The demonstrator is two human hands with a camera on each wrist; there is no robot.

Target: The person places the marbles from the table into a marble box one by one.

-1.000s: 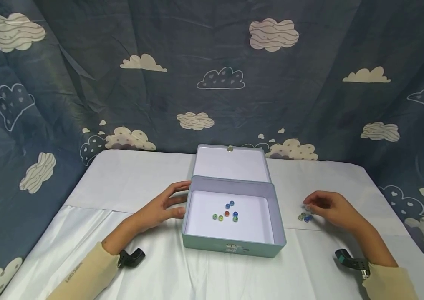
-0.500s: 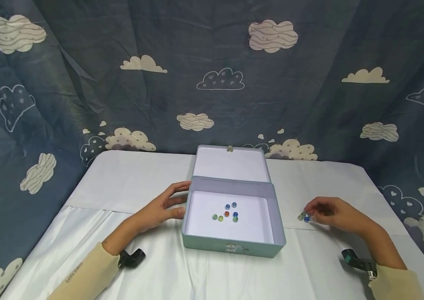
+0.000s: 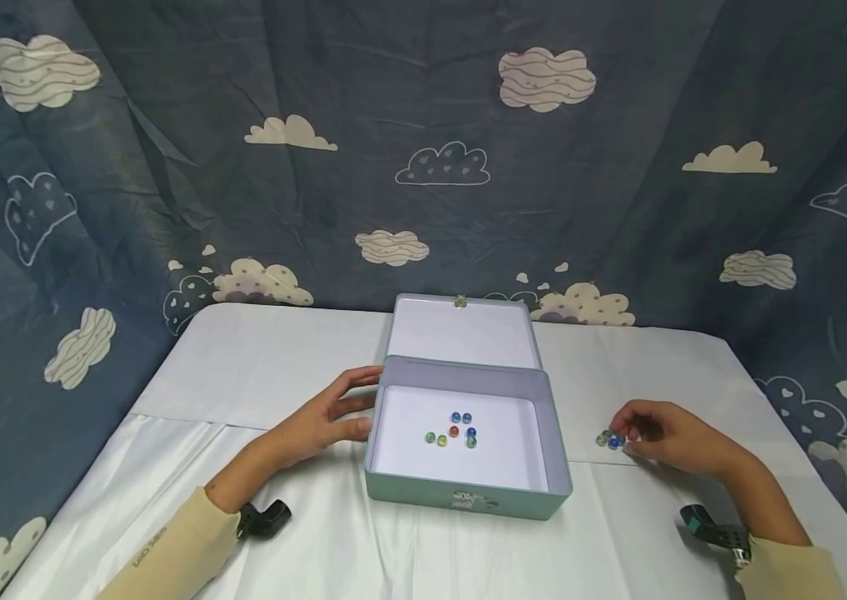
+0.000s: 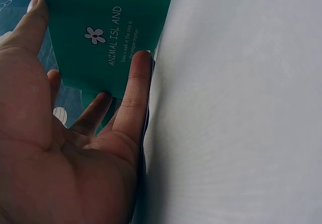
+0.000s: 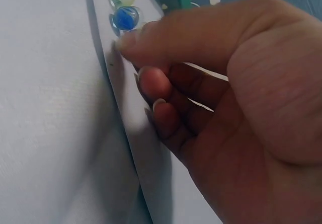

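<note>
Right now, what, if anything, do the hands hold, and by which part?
Left hand: nothing held; its fingers touch the box on its side. Right hand: at the marbles outside; whether it pinches one cannot be told.

one box [image 3: 416, 492], seven boxed marbles [image 3: 454, 432], perhaps four loose marbles [image 3: 613, 443]

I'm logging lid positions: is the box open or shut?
The box is open: its lid lies back behind it, and marbles show inside.
</note>
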